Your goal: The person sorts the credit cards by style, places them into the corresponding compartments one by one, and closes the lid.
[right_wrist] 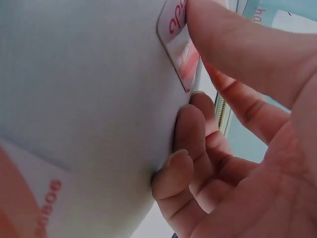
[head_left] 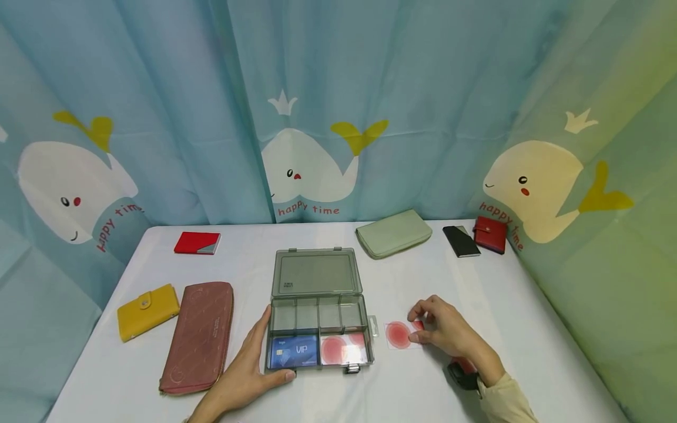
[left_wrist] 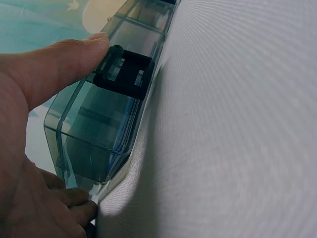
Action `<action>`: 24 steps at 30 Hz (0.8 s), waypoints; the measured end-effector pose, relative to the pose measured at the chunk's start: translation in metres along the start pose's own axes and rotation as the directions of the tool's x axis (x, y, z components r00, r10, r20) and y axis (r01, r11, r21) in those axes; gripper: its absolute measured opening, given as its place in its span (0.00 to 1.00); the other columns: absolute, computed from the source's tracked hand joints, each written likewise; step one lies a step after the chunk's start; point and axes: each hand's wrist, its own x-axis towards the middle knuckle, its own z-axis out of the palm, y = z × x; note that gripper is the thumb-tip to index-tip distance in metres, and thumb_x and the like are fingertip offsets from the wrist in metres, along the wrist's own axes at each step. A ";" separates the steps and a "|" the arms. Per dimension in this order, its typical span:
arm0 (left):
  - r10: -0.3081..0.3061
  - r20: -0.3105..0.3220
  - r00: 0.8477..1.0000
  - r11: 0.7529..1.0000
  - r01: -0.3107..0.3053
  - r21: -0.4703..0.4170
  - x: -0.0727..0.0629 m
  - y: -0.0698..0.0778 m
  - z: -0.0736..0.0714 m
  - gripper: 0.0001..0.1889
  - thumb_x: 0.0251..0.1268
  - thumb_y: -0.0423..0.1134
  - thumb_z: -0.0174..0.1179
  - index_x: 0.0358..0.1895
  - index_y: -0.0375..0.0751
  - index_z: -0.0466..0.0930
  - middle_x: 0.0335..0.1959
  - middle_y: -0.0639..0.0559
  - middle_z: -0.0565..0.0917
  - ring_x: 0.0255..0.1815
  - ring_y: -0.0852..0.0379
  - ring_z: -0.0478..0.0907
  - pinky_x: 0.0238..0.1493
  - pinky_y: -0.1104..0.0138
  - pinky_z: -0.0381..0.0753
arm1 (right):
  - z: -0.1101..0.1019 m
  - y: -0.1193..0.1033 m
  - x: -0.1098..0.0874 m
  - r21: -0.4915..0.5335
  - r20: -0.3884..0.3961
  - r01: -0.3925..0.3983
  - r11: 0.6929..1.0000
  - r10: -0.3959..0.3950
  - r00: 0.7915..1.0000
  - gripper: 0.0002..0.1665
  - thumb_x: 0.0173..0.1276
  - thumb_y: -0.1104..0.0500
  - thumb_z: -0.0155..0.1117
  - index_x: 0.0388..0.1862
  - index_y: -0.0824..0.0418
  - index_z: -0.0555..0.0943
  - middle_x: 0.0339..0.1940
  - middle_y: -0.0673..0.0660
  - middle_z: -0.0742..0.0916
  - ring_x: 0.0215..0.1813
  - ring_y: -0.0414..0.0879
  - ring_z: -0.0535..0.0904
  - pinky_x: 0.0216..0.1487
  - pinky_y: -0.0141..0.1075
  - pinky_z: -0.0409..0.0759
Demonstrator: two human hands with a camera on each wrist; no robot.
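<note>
A clear grey plastic compartment box (head_left: 317,330) lies with its lid (head_left: 317,273) laid back. A blue VIP card (head_left: 294,351) sits in its front left compartment and a white card with red circles (head_left: 333,351) in the front right one. My left hand (head_left: 248,370) grips the box's near left corner; in the left wrist view the thumb (left_wrist: 74,57) touches it beside a black latch (left_wrist: 124,72). To the right of the box, my right hand (head_left: 444,329) pinches another red-circled card (head_left: 398,335) by its right end, between thumb and fingers, at the tabletop.
A yellow wallet (head_left: 148,311) and a long brownish-pink wallet (head_left: 198,338) lie left. Along the back are a red card holder (head_left: 195,242), a green wallet (head_left: 394,234), a black card holder (head_left: 461,241) and a dark red wallet (head_left: 491,234). Another card (right_wrist: 29,193) lies near the right wrist.
</note>
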 end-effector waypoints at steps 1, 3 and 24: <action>0.003 0.000 1.000 1.000 -0.003 -0.001 0.000 0.000 0.000 0.69 0.56 0.56 0.81 0.89 0.53 0.34 0.88 0.35 0.46 0.87 0.29 0.46 0.76 0.25 0.53 | 0.000 -0.001 -0.001 -0.002 0.005 0.000 1.000 0.000 1.000 0.19 0.55 0.55 0.88 0.40 0.52 0.84 0.38 0.49 0.81 0.40 0.40 0.73 0.40 0.34 0.74; 0.006 0.001 1.000 1.000 -0.006 -0.002 0.000 0.000 0.000 0.69 0.56 0.55 0.81 0.89 0.53 0.34 0.88 0.35 0.46 0.87 0.29 0.46 0.76 0.25 0.53 | 0.000 -0.001 -0.002 -0.004 0.013 -0.010 1.000 0.010 1.000 0.21 0.54 0.53 0.88 0.40 0.51 0.84 0.38 0.49 0.81 0.40 0.40 0.73 0.41 0.34 0.74; 0.025 -0.009 1.000 0.999 -0.025 0.026 0.000 -0.004 0.000 0.69 0.56 0.57 0.80 0.89 0.52 0.34 0.88 0.34 0.48 0.86 0.28 0.47 0.75 0.25 0.55 | 0.003 -0.003 -0.007 0.026 -0.200 0.081 0.996 -0.075 0.977 0.21 0.62 0.74 0.76 0.45 0.59 0.75 0.36 0.49 0.84 0.33 0.33 0.78 0.35 0.31 0.78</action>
